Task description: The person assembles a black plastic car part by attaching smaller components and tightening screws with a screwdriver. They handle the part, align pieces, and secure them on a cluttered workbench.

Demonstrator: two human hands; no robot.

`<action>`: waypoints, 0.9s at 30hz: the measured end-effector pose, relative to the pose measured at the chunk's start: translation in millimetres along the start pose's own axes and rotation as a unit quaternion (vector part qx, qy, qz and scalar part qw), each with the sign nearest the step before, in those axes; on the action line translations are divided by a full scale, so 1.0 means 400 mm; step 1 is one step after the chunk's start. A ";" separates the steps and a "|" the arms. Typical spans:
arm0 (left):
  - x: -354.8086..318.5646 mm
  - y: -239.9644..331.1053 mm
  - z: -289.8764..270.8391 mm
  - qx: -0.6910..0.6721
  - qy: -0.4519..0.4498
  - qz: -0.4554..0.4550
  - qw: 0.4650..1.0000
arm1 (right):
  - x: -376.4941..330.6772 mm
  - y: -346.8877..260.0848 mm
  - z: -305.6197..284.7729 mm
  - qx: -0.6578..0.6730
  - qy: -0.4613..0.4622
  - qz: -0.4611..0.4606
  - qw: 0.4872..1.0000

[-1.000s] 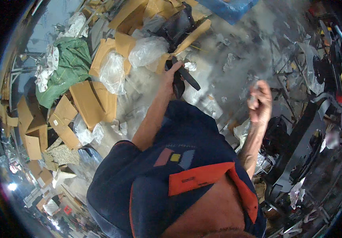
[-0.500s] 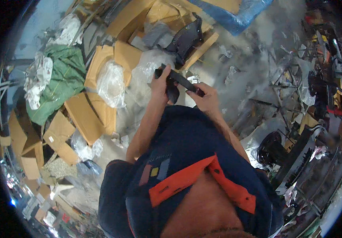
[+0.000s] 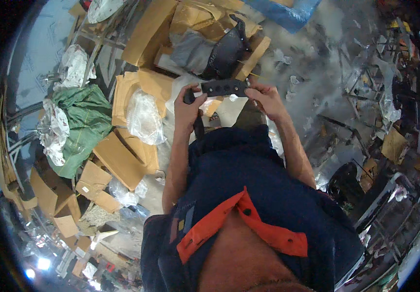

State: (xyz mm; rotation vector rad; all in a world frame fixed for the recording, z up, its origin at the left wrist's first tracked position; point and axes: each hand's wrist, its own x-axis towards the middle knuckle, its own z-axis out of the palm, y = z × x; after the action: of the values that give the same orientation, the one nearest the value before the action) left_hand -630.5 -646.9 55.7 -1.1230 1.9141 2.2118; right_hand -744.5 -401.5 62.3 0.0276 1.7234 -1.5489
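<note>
A black plastic part (image 3: pixel 223 88), long and flat with small holes, is held level in front of my chest. My left hand (image 3: pixel 189 104) grips its left end and my right hand (image 3: pixel 264 97) grips its right end. A thin black piece (image 3: pixel 199 127) hangs down below my left hand. Beyond the part lies a larger curved black panel (image 3: pixel 227 53) on cardboard.
Flattened cardboard boxes (image 3: pixel 122 155) and clear plastic bags (image 3: pixel 143 116) lie to my left, with a green sack (image 3: pixel 81 124) further out. A blue tarp (image 3: pixel 283 10) is at the top. Metal frames and dark parts (image 3: pixel 365 121) crowd the floor at right.
My right hand has come in from the right and taken the part's free end. The part has turned from tilted to level and both hands have risen slightly.
</note>
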 end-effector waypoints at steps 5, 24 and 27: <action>0.226 0.100 0.159 0.301 -0.075 0.240 0.920 | 0.283 -0.097 -0.175 -0.101 -0.071 -0.039 0.992; 0.845 0.133 0.354 0.307 -0.223 0.071 0.922 | 0.864 -0.076 -0.427 0.092 -0.103 0.282 0.949; 0.946 0.116 0.335 0.216 -0.213 0.015 0.953 | 0.870 -0.021 -0.402 0.247 -0.101 0.331 0.905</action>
State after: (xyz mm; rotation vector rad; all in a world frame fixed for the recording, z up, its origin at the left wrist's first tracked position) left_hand -999.4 -706.3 -98.5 -0.5061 2.0654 1.7243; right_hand -1070.6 -433.5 -136.8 0.6233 0.9645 -1.3520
